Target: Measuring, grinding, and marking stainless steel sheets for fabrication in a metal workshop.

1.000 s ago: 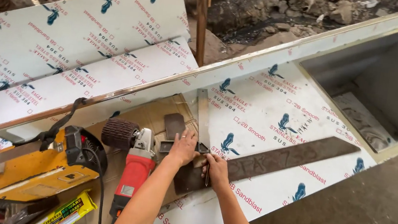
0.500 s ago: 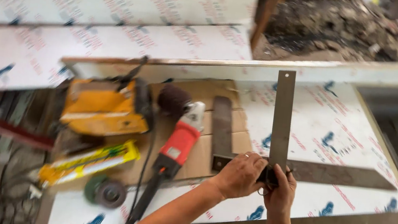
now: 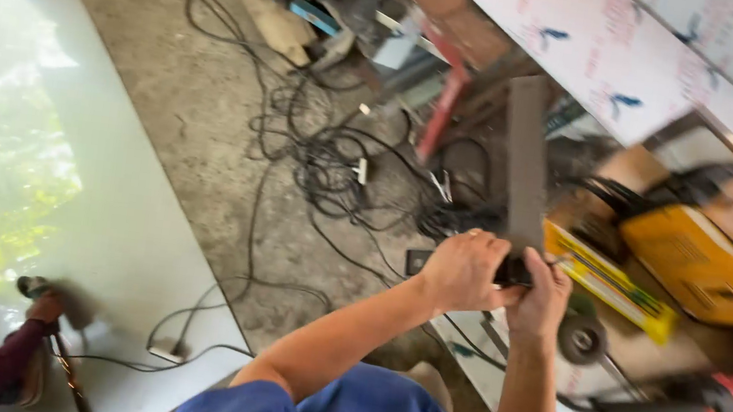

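Both hands' fingers clamp around the dark metal square.

I see a dull grey metal bar, matt and a little worn, gripped in my left hand and right hand. The floor looks like rough, stained concrete, strewn with black rubbery cables. A pale sheet beside it is smooth and glossy, mirroring foliage. The yellow machine has a painted, faintly shiny casing. White film-covered panels look smooth.
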